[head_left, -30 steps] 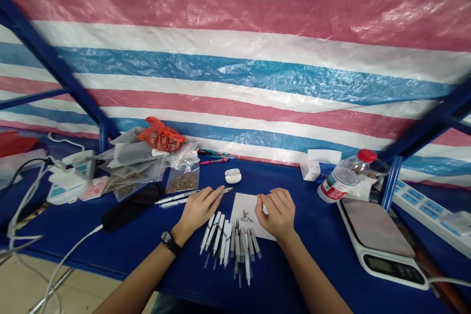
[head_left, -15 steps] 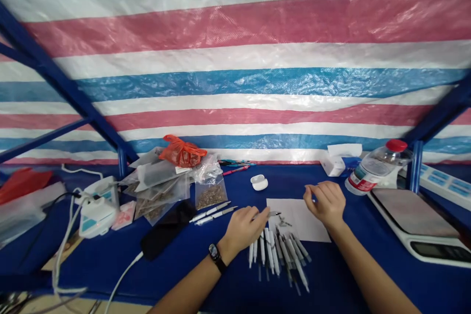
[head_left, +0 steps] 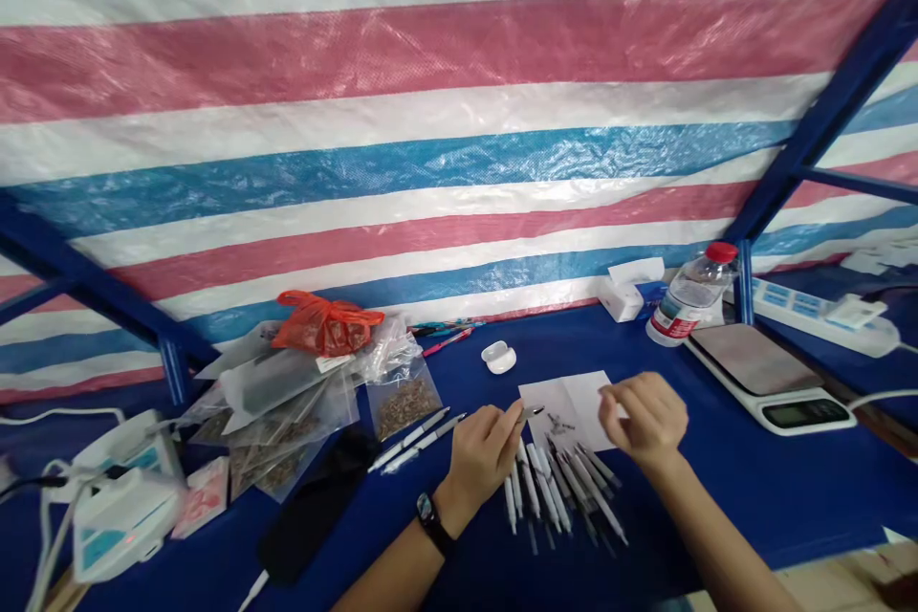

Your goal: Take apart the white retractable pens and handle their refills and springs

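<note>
My left hand [head_left: 482,452], with a watch on its wrist, is closed around a slim white pen whose metal tip [head_left: 532,412] sticks out over a white sheet of paper [head_left: 578,399]. My right hand [head_left: 643,420] hovers over the right part of that sheet, thumb and fingers pinched together on something too small to make out. Small metal parts [head_left: 557,422] lie on the paper between the hands. A fan of several white pens [head_left: 556,488] lies on the blue table [head_left: 753,488] just in front of both hands.
Two more pens [head_left: 416,436] lie left of my left hand, beside clear bags of small parts [head_left: 407,399], an orange bag [head_left: 322,325] and a black pouch [head_left: 316,507]. A white earbud case [head_left: 499,358], bottle [head_left: 685,304], scale [head_left: 767,373] and power strip [head_left: 810,306] stand farther back and right.
The camera view has swung and tilted. My left hand stays closed on the pen near the paper; my right hand has lifted off the paper and stays pinched.
</note>
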{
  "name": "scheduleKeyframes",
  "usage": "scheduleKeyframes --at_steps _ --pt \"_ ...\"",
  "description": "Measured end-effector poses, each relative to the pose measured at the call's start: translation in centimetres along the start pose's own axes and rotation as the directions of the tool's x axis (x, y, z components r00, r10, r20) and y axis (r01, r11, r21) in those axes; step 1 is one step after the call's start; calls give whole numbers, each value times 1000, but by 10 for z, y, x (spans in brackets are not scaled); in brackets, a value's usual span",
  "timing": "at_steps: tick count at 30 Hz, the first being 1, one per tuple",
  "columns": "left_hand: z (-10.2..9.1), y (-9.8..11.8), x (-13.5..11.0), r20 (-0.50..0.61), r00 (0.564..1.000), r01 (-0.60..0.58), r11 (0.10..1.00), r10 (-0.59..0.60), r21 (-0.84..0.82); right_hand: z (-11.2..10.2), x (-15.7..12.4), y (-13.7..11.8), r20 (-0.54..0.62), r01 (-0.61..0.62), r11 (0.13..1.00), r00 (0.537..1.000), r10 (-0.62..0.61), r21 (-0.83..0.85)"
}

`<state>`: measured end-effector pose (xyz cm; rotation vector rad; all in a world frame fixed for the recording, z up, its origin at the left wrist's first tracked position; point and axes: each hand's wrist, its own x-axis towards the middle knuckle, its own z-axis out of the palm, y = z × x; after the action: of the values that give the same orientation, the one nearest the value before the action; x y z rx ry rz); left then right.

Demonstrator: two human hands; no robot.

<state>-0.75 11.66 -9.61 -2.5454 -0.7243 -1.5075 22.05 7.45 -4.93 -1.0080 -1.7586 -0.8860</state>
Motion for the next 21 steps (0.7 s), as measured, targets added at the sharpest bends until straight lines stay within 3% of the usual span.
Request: scheduleKeyframes --at_steps 4,7,12,14,18,21 --pt "-14 17 3 -33 998 -55 998 57 42 5 9 -43 282 -154 947 957 71 283" --pt "-24 36 4 -17 1000 -17 998 18 59 7 19 -61 362 -296 819 925 118 492" --pt "-25 51 13 -49 998 39 990 -32 137 6 32 -70 283 -245 692 957 62 679" --pt "-21 52 17 -68 998 13 990 -4 138 8 33 -72 246 -267 689 960 131 674" --pt "-11 53 20 69 996 46 975 -62 220 14 30 -75 209 -372 716 928 309 591" --pt "-6 52 20 178 977 70 968 -115 241 17 27 -73 221 -391 720 920 324 574"
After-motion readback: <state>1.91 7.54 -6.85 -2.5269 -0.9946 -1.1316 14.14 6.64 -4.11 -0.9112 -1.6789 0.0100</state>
